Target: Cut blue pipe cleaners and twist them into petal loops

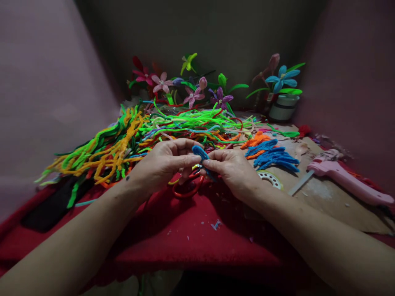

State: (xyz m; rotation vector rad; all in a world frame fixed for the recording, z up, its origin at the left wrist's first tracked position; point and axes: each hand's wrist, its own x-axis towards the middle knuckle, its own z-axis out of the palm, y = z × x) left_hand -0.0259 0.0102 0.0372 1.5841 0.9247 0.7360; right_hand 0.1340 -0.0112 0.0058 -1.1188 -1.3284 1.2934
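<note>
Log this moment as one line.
left hand: pinching blue pipe cleaner | right hand: pinching same piece | red scissors: beneath hands

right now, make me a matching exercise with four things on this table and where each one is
Things:
1 blue pipe-cleaner piece
2 pink tool
3 red scissor handles
4 blue flower

Places:
a above the white pot, back right
b pinched between left hand and right hand
c far right, on the cardboard
d on the red cloth, just under the hands

Pairs: 1-b, 2-c, 3-d, 4-a
</note>
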